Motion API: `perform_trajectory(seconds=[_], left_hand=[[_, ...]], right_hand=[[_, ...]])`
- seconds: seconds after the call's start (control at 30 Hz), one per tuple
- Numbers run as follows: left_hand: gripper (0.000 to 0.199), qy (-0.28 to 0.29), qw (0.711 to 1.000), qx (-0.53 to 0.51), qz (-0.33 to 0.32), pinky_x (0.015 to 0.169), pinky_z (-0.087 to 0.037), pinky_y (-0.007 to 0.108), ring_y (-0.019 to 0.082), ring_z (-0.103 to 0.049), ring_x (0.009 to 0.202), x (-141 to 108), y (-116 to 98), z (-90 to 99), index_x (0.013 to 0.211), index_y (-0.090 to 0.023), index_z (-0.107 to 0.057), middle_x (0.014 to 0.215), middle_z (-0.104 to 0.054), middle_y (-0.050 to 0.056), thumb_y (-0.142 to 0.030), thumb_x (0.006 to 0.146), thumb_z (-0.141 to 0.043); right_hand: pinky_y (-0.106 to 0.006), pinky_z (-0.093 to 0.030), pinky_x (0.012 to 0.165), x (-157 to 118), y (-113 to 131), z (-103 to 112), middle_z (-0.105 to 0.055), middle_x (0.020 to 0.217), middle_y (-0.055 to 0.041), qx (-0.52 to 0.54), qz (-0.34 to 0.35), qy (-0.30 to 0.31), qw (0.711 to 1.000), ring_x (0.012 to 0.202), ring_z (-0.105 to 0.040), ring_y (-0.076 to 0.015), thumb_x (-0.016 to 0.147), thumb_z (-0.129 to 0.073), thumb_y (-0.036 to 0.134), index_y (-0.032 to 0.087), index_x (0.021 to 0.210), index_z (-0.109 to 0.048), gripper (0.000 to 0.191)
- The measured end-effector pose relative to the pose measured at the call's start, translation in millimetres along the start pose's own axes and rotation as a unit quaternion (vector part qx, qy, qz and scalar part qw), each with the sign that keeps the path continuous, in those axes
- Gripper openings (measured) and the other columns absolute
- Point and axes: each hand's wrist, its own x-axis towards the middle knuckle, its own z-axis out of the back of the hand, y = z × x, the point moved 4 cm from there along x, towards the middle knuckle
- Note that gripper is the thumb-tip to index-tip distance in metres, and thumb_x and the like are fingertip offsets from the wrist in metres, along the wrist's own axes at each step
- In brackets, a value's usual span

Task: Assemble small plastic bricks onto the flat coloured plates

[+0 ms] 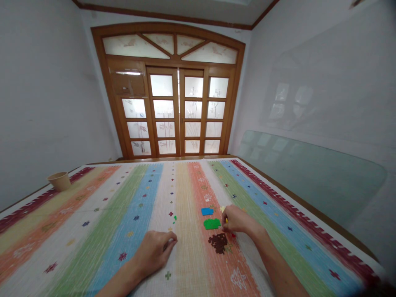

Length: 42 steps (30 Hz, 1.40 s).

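Observation:
My left hand (157,248) rests low over the striped cloth with its fingers curled and the thumb against the index finger. Whatever may be in that pinch is too small to see. Just beyond it lie a few small green bits (175,219). My right hand (236,219) points down, fingers pinched together, at the right edge of a cluster of green pieces (212,224); its fingertips hide what they touch. Blue pieces (207,211) lie behind the green ones, and a heap of dark brown pieces (218,243) in front. Bits of yellow (227,221) and red (233,235) peek out by the right hand.
A tan cup (59,181) stands at the table's far left. The striped, patterned tablecloth (123,214) covers the table. A pale glass panel (309,173) leans along the right wall. Wooden doors (178,111) with frosted panes close off the far side.

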Motion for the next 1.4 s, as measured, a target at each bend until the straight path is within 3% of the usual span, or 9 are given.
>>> perform_trajectory(seconds=[0.6, 0.8, 1.03, 1.4], left_hand=[[0.020, -0.001, 1.000, -0.004, 0.000, 0.062, -0.044, 0.024, 0.016, -0.069, 0.063, -0.5, 0.8, -0.8, 0.091, -0.022, -0.069, 0.071, -0.073, 0.001, -0.024, 0.091, -0.049], [0.020, -0.003, 1.000, 0.001, 0.000, 0.061, -0.044, 0.024, 0.016, -0.068, 0.063, -1.6, 1.7, -1.6, 0.092, -0.022, -0.069, 0.071, -0.073, 0.001, -0.024, 0.091, -0.049], [0.022, -0.005, 1.000, -0.002, -0.004, 0.061, -0.045, 0.022, 0.015, -0.068, 0.062, -1.2, -0.7, 0.5, 0.092, -0.022, -0.070, 0.071, -0.073, 0.002, -0.023, 0.091, -0.048], [0.020, 0.001, 1.000, -0.003, 0.000, 0.063, -0.045, 0.023, 0.016, -0.069, 0.065, -0.7, -1.8, 1.4, 0.092, -0.022, -0.069, 0.074, -0.074, 0.002, -0.023, 0.091, -0.049]], right_hand=[[-0.022, -0.037, 0.053, 2.7, -2.1, -0.3, -0.075, 0.071, -0.0073, 0.009, 0.006, -0.013, 1.000, 0.063, -0.064, -0.0162, 0.067, -0.075, 0.022, 0.018, 0.076, -0.082, 0.012], [-0.021, -0.038, 0.055, 1.7, -0.4, 5.3, -0.076, 0.074, -0.0075, 0.002, 0.013, -0.025, 1.000, 0.066, -0.064, -0.0161, 0.068, -0.069, 0.017, 0.018, 0.081, -0.082, 0.018], [-0.021, -0.036, 0.051, 1.8, -2.4, -3.4, -0.075, 0.070, -0.0071, 0.007, 0.008, 0.001, 1.000, 0.062, -0.064, -0.0156, 0.062, -0.064, 0.009, 0.016, 0.074, -0.081, 0.023], [-0.021, -0.037, 0.052, 6.1, -4.3, -8.1, -0.076, 0.071, -0.0065, -0.018, 0.020, -0.013, 1.000, 0.063, -0.065, -0.0155, 0.062, -0.062, 0.009, 0.018, 0.076, -0.082, 0.025]])
